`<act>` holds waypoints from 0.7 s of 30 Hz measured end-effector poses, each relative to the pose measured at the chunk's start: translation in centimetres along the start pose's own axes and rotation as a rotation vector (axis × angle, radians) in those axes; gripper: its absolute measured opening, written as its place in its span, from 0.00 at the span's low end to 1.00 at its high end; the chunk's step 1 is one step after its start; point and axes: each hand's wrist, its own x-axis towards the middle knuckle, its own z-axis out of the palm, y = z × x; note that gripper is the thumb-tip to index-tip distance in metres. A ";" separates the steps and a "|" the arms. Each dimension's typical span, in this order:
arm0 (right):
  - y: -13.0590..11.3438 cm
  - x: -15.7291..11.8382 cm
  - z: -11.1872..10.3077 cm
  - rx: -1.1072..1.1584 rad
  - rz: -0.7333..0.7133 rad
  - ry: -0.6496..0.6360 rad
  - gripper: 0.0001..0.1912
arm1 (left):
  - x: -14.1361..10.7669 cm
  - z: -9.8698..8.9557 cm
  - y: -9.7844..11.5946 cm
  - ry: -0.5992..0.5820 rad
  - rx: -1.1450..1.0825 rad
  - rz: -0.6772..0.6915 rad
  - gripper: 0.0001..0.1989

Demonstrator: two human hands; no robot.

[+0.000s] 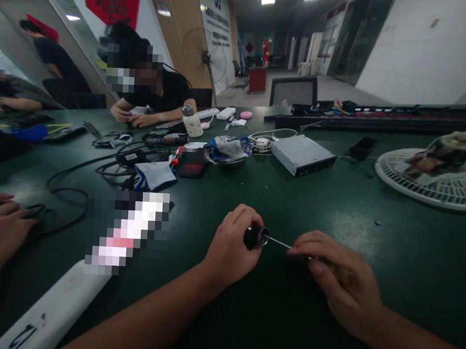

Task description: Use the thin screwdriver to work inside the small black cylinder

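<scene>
Wrapped round a small black cylindrical part (252,237), my left hand (233,245) is closed at the middle of the dark green table. The part's round open end, with a shiny rim, faces right. My right hand (337,279) grips a screwdriver (279,242) whose thin metal shaft points left, its tip at or inside that opening; the exact depth cannot be made out. Most of the screwdriver's amber-looking handle is hidden in my palm. Left of my forearm lies a long white device (58,301), its far part pixelated.
Another person's hand (3,230) rests at the left edge. Across the table (200,209) a person (155,92) leans over. Cables, a folded cloth (155,174), a bundle of gloves (229,149), a disc drive (302,154) and a white fan grille (424,176) lie beyond my hands.
</scene>
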 end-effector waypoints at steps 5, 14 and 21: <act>-0.3 0.2 0.2 -0.107 0.052 -0.038 0.11 | -0.1 0.0 0.0 -0.012 0.008 0.035 0.14; -0.3 0.3 0.2 -0.030 0.033 0.005 0.13 | -0.3 0.3 -0.2 -0.021 0.044 0.075 0.17; -0.3 0.6 0.1 -0.009 0.109 -0.046 0.12 | -0.3 0.2 -0.2 -0.040 0.036 0.088 0.17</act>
